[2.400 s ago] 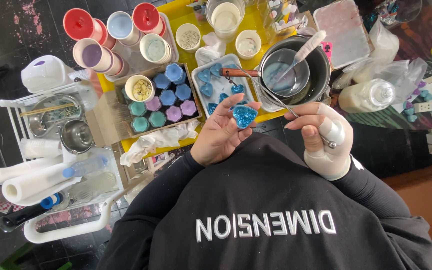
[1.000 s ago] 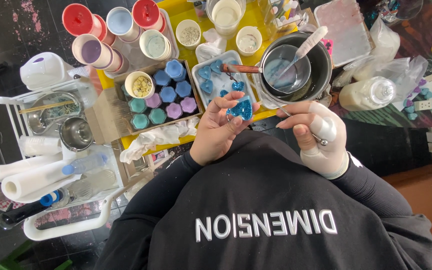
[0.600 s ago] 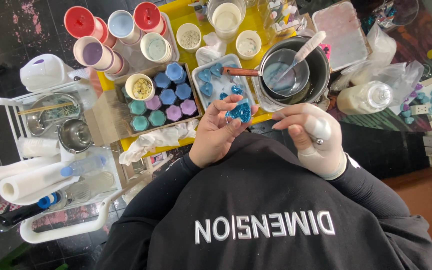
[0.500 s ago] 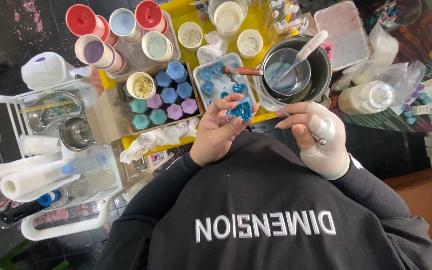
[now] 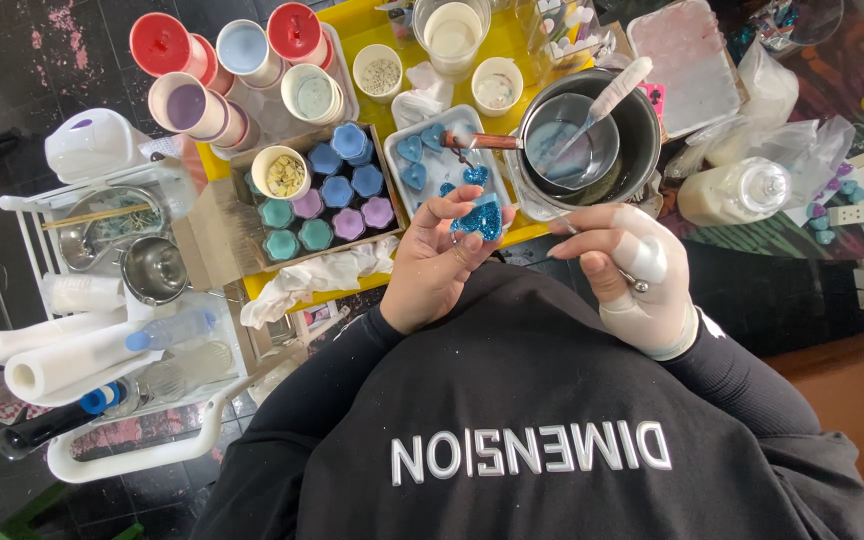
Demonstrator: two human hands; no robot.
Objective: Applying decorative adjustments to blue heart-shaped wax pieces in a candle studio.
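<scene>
My left hand [image 5: 437, 265] is shut on a blue glitter heart [image 5: 478, 218], pinched between thumb and fingertips just in front of my chest. My right hand [image 5: 632, 275] wears a white glove and is closed on a thin metal pick [image 5: 564, 228]; its tip points toward the heart from the right. Directly beyond the heart lies a white tray [image 5: 390, 150] with several more blue hearts in it. A dark metal pot [image 5: 647, 135] stands to the right of the tray, with a smaller pan and a white spatula inside.
A box of several teal, blue and purple moulded pieces [image 5: 337, 200] sits left of the tray, a crumpled white cloth [image 5: 317, 275] in front of it. Lidded cups [image 5: 167, 45] stand far left. A white cart [image 5: 102, 260] holds rolls and bowls. A clear bottle [image 5: 737, 190] lies right.
My left hand has lifted the heart slightly up and left toward the tray. My right hand has edged a little closer to it. Nothing else has moved.
</scene>
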